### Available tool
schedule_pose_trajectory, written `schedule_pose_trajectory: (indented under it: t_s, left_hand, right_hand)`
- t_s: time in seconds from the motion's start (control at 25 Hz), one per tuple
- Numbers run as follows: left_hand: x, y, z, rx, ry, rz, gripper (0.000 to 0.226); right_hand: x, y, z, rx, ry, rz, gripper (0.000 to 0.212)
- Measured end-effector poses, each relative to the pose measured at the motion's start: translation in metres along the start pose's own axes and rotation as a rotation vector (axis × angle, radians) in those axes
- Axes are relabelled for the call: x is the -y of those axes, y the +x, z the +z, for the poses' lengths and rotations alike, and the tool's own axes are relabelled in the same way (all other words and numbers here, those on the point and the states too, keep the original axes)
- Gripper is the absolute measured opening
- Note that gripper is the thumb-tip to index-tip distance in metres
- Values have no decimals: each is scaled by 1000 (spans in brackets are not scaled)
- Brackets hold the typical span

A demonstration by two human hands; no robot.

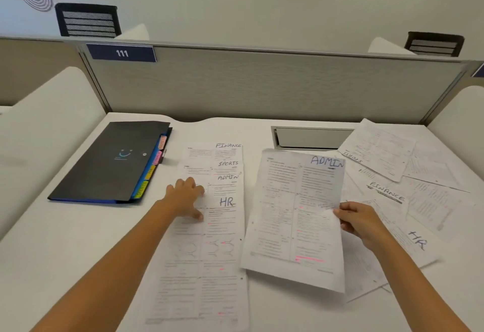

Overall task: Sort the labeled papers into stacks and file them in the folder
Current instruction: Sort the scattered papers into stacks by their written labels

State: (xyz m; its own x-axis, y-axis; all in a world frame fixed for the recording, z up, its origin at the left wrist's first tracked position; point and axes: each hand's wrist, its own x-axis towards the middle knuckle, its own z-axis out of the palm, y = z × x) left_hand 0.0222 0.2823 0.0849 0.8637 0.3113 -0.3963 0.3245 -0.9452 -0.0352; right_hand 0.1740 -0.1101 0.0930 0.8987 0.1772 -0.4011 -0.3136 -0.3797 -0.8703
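Note:
A staggered stack of papers (209, 240) lies in the middle of the desk, showing the labels FINANCE, SPORTS, ADMIN and HR from back to front. My left hand (186, 196) rests on the left side of the HR sheet, fingers spread. My right hand (360, 223) pinches the right edge of a sheet labeled ADMIN (296, 216) and holds it lifted just right of the stack. A closed black folder (112, 161) with coloured tabs on its right edge lies at the left. Loose papers (419, 187) labeled SPORTS, FINANCE and HR are scattered on the right.
A grey partition (262, 88) with a "111" plate closes the back of the white desk (78, 240). A rectangular cable hatch (311, 137) sits behind the ADMIN sheet. White side dividers flank the desk; chair backs stand beyond the partition.

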Motion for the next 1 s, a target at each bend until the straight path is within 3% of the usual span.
schedule_pose_trajectory:
  t_s: [0.6,0.76,1.0]
  left_hand:
    - [21,27,16,-10,-126,196,68]
    - [23,23,19,7,-289,186,63]
    - [36,17,31,-100,-633,93,7]
  right_hand:
    - [22,7,31,-134,172,-23,9]
    - [42,18,38,-207,248,-74,9]
    - [67,28,44,-386,402,-134,8]
